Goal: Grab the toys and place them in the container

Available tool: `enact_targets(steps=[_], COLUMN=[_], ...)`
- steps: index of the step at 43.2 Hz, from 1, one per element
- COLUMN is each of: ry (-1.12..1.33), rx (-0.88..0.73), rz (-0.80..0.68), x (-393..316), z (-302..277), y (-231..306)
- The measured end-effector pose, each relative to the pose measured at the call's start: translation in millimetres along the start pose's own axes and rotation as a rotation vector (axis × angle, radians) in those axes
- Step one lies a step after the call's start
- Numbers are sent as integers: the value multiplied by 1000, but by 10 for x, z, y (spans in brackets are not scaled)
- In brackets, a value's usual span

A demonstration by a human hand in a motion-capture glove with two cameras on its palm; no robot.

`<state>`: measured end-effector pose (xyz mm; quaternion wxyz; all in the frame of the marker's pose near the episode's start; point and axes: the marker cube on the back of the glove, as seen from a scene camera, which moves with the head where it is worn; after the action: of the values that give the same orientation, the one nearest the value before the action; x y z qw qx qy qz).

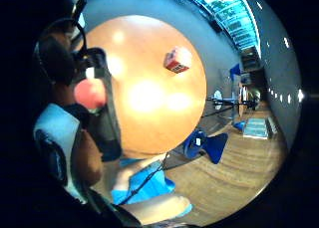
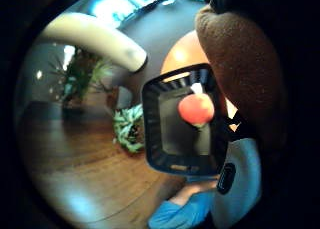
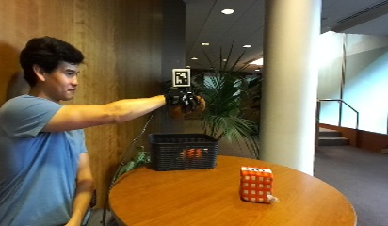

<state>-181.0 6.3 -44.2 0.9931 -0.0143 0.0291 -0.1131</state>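
Toy held high above the basket, ready to drop

The gloved right hand (image 3: 184,102), arm outstretched, has its fingers curled round a fuzzy brown plush toy (image 3: 195,105) well above the black lattice basket (image 3: 181,151); judging by this, release comes next. An orange-red ball (image 2: 196,109) lies inside. A soft orange checked block (image 3: 256,184) waits upright on the round wooden table (image 3: 181,197).

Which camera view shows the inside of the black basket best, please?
The thumb side palm view: it looks down into the basket, past a red-orange toy close to the palm. The outside view shows only its side wall on the table; the little finger side view shows just a dark edge.
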Motion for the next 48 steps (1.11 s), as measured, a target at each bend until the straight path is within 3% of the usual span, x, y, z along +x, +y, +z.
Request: enact_targets(steps=[12, 23, 31, 48], ry=[-105, -106, -20, 57], rx=[-79, -193, -142, -80], rz=[-97, -77, -134, -17], x=[-645, -735, -557, 219], z=[186, 475, 446, 399], y=[224, 191, 181, -154])
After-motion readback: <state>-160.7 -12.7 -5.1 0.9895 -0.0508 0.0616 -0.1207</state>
